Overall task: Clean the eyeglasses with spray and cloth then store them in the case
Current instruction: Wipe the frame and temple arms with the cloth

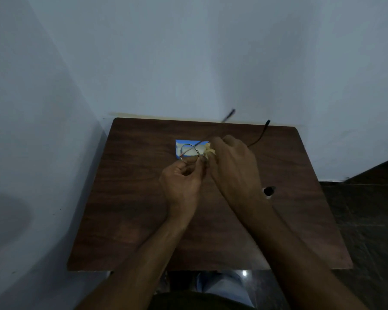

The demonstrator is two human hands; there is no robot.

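Eyeglasses (189, 152) held in air between both hands, above wooden table (132, 198).
- Left hand (182, 177) pinches thin round wire rim from below, near bridge.
- Right hand (233, 162) has fingers curled round bunched pale yellow cloth (207, 152), pressed on lens beneath it.
- Frame's long axis runs hand to hand; slim dark temples (259, 135) point away from person.
- Bare lens lies just left of right hand, likely next to wipe.
- Blue flat object (177, 153) lies beyond left fingertips, possibly the case.
- Small dark round object (269, 190) near right wrist, unidentified.
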